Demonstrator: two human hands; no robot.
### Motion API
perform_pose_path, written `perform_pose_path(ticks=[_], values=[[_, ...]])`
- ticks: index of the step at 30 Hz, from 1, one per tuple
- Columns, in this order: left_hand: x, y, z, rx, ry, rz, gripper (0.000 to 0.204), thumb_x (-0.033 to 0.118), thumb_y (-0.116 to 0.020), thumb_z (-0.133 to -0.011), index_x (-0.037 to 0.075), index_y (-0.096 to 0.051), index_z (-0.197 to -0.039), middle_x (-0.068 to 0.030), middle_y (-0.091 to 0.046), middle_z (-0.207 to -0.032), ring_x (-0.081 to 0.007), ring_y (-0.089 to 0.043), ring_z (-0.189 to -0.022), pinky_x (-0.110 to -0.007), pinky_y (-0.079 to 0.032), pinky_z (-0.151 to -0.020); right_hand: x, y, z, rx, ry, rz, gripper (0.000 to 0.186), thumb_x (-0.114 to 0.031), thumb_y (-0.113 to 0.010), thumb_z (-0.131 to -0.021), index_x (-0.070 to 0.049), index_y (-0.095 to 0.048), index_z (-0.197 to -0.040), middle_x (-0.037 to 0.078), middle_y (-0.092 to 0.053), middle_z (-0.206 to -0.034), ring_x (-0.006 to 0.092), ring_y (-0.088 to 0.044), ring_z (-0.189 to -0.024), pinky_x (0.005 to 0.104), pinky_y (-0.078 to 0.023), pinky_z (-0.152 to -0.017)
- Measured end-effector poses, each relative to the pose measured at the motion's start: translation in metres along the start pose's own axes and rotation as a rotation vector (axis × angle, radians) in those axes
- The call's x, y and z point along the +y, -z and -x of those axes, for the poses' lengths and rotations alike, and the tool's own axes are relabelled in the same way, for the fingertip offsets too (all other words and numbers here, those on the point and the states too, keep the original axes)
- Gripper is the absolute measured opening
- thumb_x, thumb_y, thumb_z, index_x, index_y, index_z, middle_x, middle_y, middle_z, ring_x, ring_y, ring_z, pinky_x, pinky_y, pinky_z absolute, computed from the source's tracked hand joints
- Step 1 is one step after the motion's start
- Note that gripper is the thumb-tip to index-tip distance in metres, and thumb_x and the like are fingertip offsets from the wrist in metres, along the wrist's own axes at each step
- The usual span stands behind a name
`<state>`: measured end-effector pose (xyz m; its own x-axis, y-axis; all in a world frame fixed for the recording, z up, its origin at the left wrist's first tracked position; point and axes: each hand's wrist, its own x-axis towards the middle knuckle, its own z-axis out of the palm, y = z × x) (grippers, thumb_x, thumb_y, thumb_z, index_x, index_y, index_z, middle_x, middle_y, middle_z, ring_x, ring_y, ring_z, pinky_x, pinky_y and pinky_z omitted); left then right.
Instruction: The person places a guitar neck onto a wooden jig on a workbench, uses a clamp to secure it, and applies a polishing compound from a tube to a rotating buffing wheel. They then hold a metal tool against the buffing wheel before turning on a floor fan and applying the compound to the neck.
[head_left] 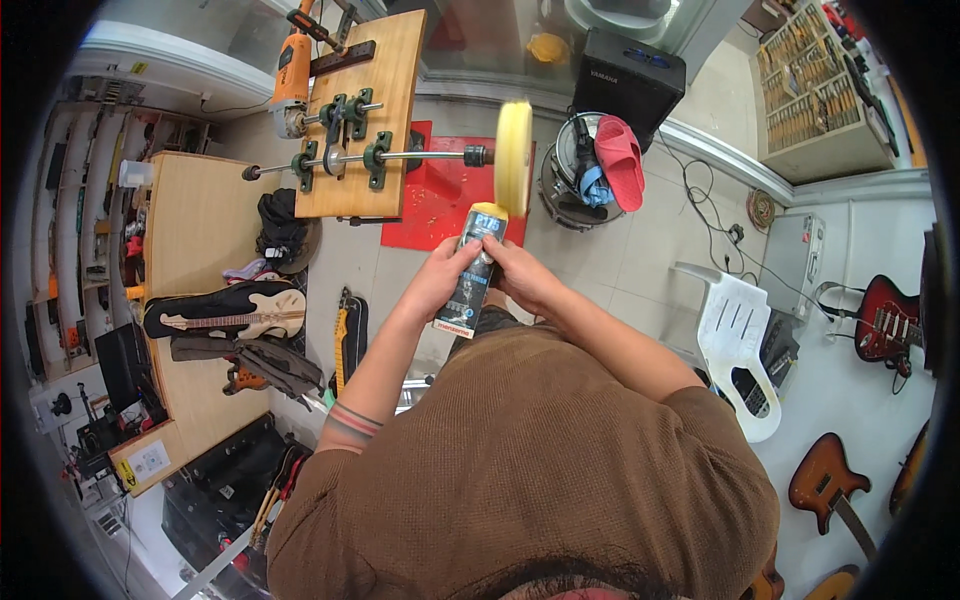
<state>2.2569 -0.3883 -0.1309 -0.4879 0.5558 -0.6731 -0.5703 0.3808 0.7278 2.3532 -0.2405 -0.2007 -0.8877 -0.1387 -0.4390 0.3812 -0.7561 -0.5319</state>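
Observation:
Both of my hands grip a bar of polishing compound [464, 290] in a dark printed wrapper, held in front of my body. My left hand [437, 276] clasps its left side, and my right hand [523, 274] clasps its right side, with both thumbs on the upper face. The bar's bare yellow end points away from me. It meets the lower edge of a yellow buffing wheel [513, 160]; whether they touch, I cannot tell for certain. A metal shaft [425, 155] carries the wheel on its right end. My fingers under the bar are mostly hidden.
The shaft runs through bearing blocks on a wooden board [385, 80] with an orange power drill [292, 75]. Below the wheel lies a red sheet [440, 215]. Nearby stand a round canister [560, 190] with pink slippers [620, 160], a white chair [730, 340], loose cables and several guitars.

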Motion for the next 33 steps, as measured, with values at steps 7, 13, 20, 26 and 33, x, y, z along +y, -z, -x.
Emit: perform_pose_path(ticks=[7,13,20,26,33], values=[[-0.006,-0.002,-0.004,0.029,-0.038,-0.052,0.053,0.037,-0.065,-0.109,-0.005,-0.059,-0.14,-0.0088,-0.073,-0.114,-0.0125,-0.069,-0.098,-0.03,-0.057,-0.084,0.002,-0.001,0.003,0.021,0.044,-0.043,0.048,-0.046,-0.045,-0.116,-0.003,-0.055,-0.135,0.009,-0.066,-0.122,0.0224,-0.067,-0.11,0.0444,-0.054,-0.095],[-0.006,0.003,-0.01,0.005,-0.032,-0.082,0.049,0.039,-0.062,-0.109,0.0,-0.055,-0.136,-0.01,-0.07,-0.102,-0.0185,-0.073,-0.071,-0.035,-0.064,-0.059,-0.001,-0.01,0.004,0.049,0.033,-0.07,0.046,-0.045,-0.041,-0.117,-0.004,-0.057,-0.133,0.008,-0.067,-0.116,0.0228,-0.068,-0.101,0.0415,-0.057,-0.081],[-0.005,0.007,-0.01,0.013,-0.04,-0.101,0.049,0.038,-0.063,-0.109,-0.002,-0.058,-0.137,-0.0083,-0.071,-0.105,-0.015,-0.07,-0.081,-0.033,-0.061,-0.068,0.002,-0.009,-0.002,0.03,0.032,-0.088,0.047,-0.045,-0.041,-0.117,-0.004,-0.057,-0.133,0.009,-0.068,-0.116,0.0236,-0.068,-0.102,0.0435,-0.057,-0.082],[-0.001,0.002,-0.008,0.02,-0.017,-0.082,0.049,0.037,-0.064,-0.109,-0.004,-0.061,-0.135,-0.0067,-0.072,-0.108,-0.0115,-0.068,-0.088,-0.029,-0.056,-0.075,0.003,-0.006,0.0,0.04,0.041,-0.081,0.047,-0.045,-0.04,-0.117,-0.004,-0.059,-0.131,0.009,-0.069,-0.112,0.0235,-0.068,-0.099,0.044,-0.057,-0.08],[-0.007,-0.01,-0.009,-0.004,-0.024,-0.071,0.046,0.037,-0.063,-0.109,-0.004,-0.064,-0.131,-0.0068,-0.073,-0.109,-0.0121,-0.068,-0.093,-0.03,-0.056,-0.079,0.007,0.009,0.01,0.024,0.035,-0.072,0.049,-0.046,-0.046,-0.116,-0.005,-0.056,-0.14,0.008,-0.065,-0.131,0.0214,-0.064,-0.121,0.045,-0.049,-0.11]])
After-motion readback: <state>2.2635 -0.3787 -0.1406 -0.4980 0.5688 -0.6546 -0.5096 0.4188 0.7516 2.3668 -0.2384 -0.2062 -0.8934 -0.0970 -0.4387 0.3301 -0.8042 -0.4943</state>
